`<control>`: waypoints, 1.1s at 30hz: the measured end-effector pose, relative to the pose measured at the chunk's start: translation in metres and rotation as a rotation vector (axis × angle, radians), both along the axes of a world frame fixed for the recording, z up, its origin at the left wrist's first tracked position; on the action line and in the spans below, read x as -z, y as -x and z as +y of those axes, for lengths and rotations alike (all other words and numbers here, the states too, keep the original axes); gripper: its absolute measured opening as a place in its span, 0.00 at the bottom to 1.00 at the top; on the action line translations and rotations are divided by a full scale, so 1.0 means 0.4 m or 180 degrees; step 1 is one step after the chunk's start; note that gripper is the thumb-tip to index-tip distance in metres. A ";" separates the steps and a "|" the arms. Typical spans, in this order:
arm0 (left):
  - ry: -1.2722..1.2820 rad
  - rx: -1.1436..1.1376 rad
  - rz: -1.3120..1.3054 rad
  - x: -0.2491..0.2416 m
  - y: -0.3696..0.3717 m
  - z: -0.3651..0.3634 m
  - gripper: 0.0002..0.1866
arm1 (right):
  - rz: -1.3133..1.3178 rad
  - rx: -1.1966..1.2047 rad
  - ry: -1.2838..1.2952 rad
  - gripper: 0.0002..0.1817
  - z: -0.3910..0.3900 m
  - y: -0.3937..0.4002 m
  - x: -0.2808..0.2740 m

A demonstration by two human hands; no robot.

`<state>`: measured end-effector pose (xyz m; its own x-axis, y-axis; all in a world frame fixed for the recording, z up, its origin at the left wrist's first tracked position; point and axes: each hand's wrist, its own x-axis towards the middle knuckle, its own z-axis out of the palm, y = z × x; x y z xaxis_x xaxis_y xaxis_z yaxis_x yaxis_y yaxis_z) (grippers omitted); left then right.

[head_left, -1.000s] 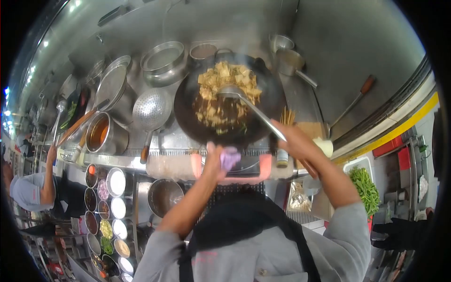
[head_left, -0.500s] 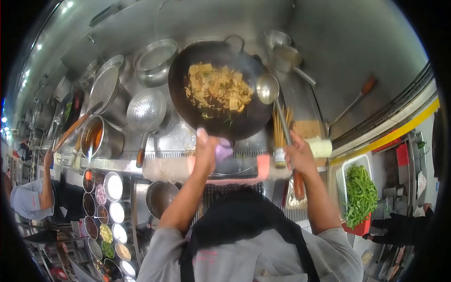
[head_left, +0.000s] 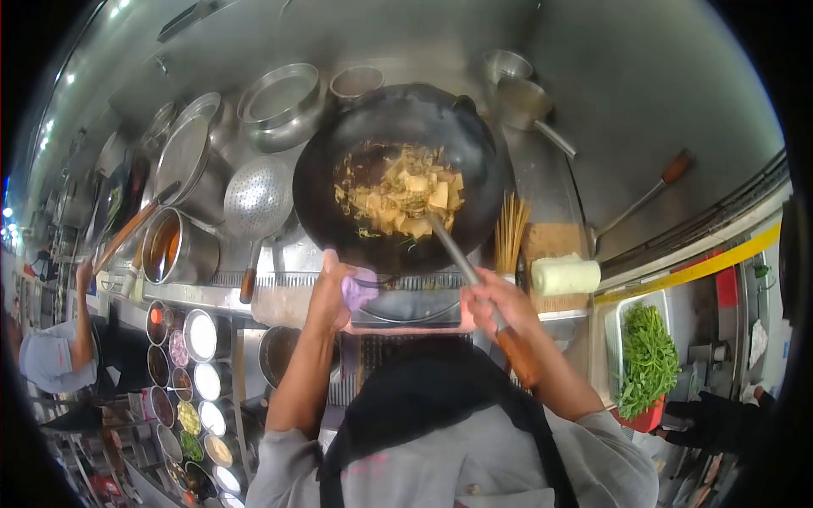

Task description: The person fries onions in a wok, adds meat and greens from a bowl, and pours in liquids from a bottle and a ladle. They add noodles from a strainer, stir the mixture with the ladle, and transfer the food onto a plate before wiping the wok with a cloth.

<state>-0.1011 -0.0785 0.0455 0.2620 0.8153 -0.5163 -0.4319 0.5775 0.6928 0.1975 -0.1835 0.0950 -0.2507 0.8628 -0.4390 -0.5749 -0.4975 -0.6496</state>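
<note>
A dark wok (head_left: pixel 322 220) holds stir-fried food (head_left: pixel 406 190) with flat pale pieces and thin brown shreds. My left hand (head_left: pixel 329 292) is closed on a folded purple cloth (head_left: pixel 361 289) at the wok's near edge; whether a wok handle lies inside the cloth cannot be made out. In my right hand (head_left: pixel 500 305) is a ladle (head_left: pixel 457 256), gripped along its metal shaft, its wooden end pointing back toward my forearm. The ladle's bowl is down in the food and hidden by it.
Left of the wok are a perforated skimmer (head_left: pixel 257 196) and a pot of reddish liquid (head_left: pixel 169 245). Skewers (head_left: pixel 511 233) and a pale green roll (head_left: pixel 566 275) stand right, above a tray of leafy greens (head_left: pixel 648 356). Another person (head_left: pixel 55 351) works at far left.
The ladle has swung from the wok's right rim down into the food, and my right hand has moved left. The wok has tilted and shifted nearer; my left hand has moved left and lower.
</note>
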 end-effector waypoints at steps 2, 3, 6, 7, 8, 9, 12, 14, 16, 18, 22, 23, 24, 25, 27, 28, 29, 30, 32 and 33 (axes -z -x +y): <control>0.0132 0.0034 0.0040 0.033 0.013 -0.019 0.12 | -0.0042 0.0097 0.0134 0.33 -0.011 0.012 0.002; 0.0111 -0.0047 0.0056 0.034 0.000 -0.035 0.10 | -0.0058 0.0093 0.0225 0.34 -0.009 0.011 -0.009; 0.0151 0.0001 -0.0233 0.032 -0.008 -0.046 0.11 | -0.0409 0.0084 0.0326 0.29 -0.003 0.015 -0.016; 0.0188 0.0107 -0.0302 0.030 -0.007 -0.039 0.11 | -0.0660 -0.0123 0.0139 0.27 0.003 0.016 -0.018; 0.0227 0.0226 -0.0367 0.028 -0.004 -0.030 0.12 | -0.0913 -0.0318 -0.0041 0.25 0.009 0.019 -0.016; 0.0227 0.0311 -0.0408 0.034 -0.006 -0.016 0.12 | -0.1168 -0.0493 -0.0213 0.24 0.010 0.024 -0.015; 0.0183 0.0267 -0.0333 0.042 -0.001 0.028 0.11 | -0.0915 -0.0064 -0.0245 0.20 0.001 0.069 -0.028; -0.0031 0.0349 -0.0287 -0.034 -0.003 0.017 0.10 | -0.0882 0.0168 -0.0323 0.22 -0.035 0.092 -0.027; -0.0235 0.0667 -0.0194 -0.062 0.027 0.002 0.09 | -0.0830 0.0445 -0.0280 0.23 -0.091 0.118 -0.050; -0.0348 0.0805 -0.0088 -0.081 0.054 -0.019 0.10 | -0.0872 0.0708 -0.0295 0.27 -0.168 0.145 -0.101; -0.0526 0.1432 -0.0070 -0.153 0.103 -0.070 0.15 | -0.0573 0.1489 -0.0387 0.32 -0.363 0.217 -0.128; -0.0559 0.1628 -0.0088 -0.173 0.098 -0.090 0.15 | -0.0550 0.1719 -0.0342 0.33 -0.418 0.235 -0.141; -0.0584 0.1844 -0.0109 -0.180 0.091 -0.113 0.16 | -0.0527 0.1969 -0.0290 0.34 -0.476 0.255 -0.153; -0.0579 0.2120 -0.0282 -0.161 0.089 -0.127 0.18 | -0.0499 0.2115 -0.0295 0.35 -0.536 0.273 -0.160; -0.0572 0.2071 -0.0212 -0.153 0.043 -0.205 0.18 | -0.0587 0.2355 -0.0178 0.35 -0.659 0.318 -0.178; -0.0563 0.2053 -0.0187 -0.146 0.027 -0.232 0.19 | -0.0636 0.2481 -0.0108 0.34 -0.705 0.348 -0.183; -0.0504 0.2304 -0.0222 -0.134 0.011 -0.269 0.17 | -0.0668 0.2709 -0.0053 0.34 -0.770 0.380 -0.176; -0.0310 0.2608 -0.0213 -0.126 0.000 -0.303 0.16 | -0.0726 0.2870 -0.0012 0.33 -0.832 0.414 -0.170; 0.0082 0.3346 -0.0176 -0.111 -0.039 -0.367 0.15 | -0.0865 0.3317 0.0105 0.33 -0.954 0.485 -0.165; 0.0015 0.3433 -0.0270 -0.076 -0.072 -0.402 0.13 | -0.0934 0.3419 0.0154 0.32 -1.017 0.515 -0.158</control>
